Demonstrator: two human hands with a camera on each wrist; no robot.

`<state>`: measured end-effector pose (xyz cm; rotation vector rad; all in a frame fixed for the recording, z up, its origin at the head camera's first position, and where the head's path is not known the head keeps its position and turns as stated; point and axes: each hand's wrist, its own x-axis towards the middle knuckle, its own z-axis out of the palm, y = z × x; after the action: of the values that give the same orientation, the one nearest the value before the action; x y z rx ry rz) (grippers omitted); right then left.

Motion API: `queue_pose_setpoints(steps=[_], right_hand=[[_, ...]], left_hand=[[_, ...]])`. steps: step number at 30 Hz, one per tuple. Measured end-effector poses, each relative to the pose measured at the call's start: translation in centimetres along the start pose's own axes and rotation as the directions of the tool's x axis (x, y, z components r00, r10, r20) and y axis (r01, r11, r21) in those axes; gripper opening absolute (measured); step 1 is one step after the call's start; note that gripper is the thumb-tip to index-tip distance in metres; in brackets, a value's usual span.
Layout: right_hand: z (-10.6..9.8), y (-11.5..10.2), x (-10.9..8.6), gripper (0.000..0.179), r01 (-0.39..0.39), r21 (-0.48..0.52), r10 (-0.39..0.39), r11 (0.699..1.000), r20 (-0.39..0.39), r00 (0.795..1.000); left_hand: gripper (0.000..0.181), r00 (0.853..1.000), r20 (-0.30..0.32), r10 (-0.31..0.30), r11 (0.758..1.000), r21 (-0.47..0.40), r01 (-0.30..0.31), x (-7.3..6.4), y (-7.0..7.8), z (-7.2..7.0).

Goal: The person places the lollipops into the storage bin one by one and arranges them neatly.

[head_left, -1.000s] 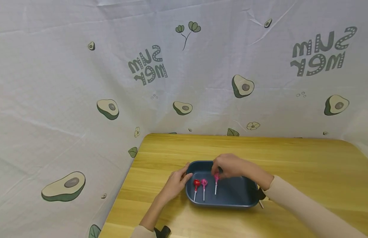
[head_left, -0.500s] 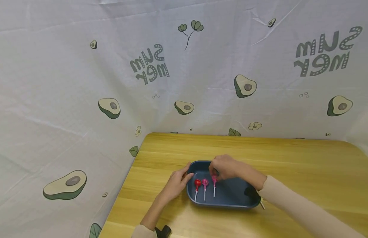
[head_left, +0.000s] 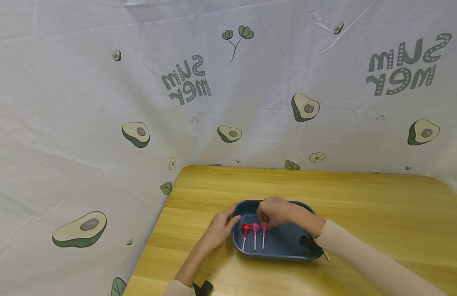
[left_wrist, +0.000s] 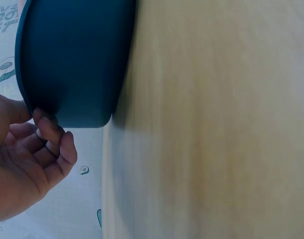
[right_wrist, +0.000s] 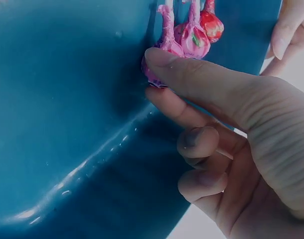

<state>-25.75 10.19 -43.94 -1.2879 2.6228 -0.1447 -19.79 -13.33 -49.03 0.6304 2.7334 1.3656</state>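
Note:
A dark blue tray (head_left: 287,255) with raised walls stands on the wooden table. My left hand (head_left: 218,227) grips its left rim, thumb inside and fingers curled against the outer wall in the left wrist view. Inside the tray, my right hand (head_left: 275,211) pinches the round head of a pink lollipop (right_wrist: 167,46) between thumb and forefinger. Just left of it lie another pink lollipop (head_left: 255,228) and a red lollipop (head_left: 245,228), sticks pointing toward me, the three roughly side by side. The pinched head is partly covered by the thumb.
Outside the tray's right end, a pale stick end (head_left: 326,255) pokes out on the wooden table (head_left: 380,213), mostly hidden by the tray and right forearm. A white cloth (head_left: 265,135) printed with avocados hangs behind the table and along its left side.
My right hand has moved left inside the tray, bringing the pinched pink lollipop close beside the other pink one. The left hand has stayed on the rim.

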Motion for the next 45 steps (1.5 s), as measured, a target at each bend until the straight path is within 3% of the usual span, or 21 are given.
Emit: queue_pose_setpoints(steps=[6, 17, 31, 38, 45], right_hand=[[0.2, -0.1, 0.2, 0.020, 0.007, 0.006, -0.007, 1.000, 0.004, 1.000], [0.5, -0.3, 0.1, 0.024, -0.061, 0.066, 0.059, 0.996, 0.040, 0.997], [0.0, -0.1, -0.1, 0.025, -0.089, 0.097, 0.084, 0.991, 0.050, 0.995], [-1.6, 0.6, -1.7, 0.033, -0.066, 0.084, 0.068, 0.994, -0.020, 0.998], [-3.1, 1.8, -5.7, 0.035, -0.075, 0.154, 0.102, 0.985, -0.175, 0.979]], left_hand=[[0.057, 1.000, 0.001, -0.007, 1.000, 0.002, 0.007, 0.0, 0.1, 0.0], [0.057, 1.000, 0.003, -0.010, 1.000, 0.005, 0.010, 0.0, 0.2, 0.0], [0.057, 1.000, -0.008, -0.014, 1.000, 0.010, 0.014, -0.1, 0.2, 0.0], [0.056, 1.000, -0.012, -0.003, 1.000, 0.012, 0.003, 0.0, 0.0, 0.1], [0.056, 1.000, -0.013, -0.006, 1.000, 0.010, 0.006, -0.1, 0.1, 0.0]])
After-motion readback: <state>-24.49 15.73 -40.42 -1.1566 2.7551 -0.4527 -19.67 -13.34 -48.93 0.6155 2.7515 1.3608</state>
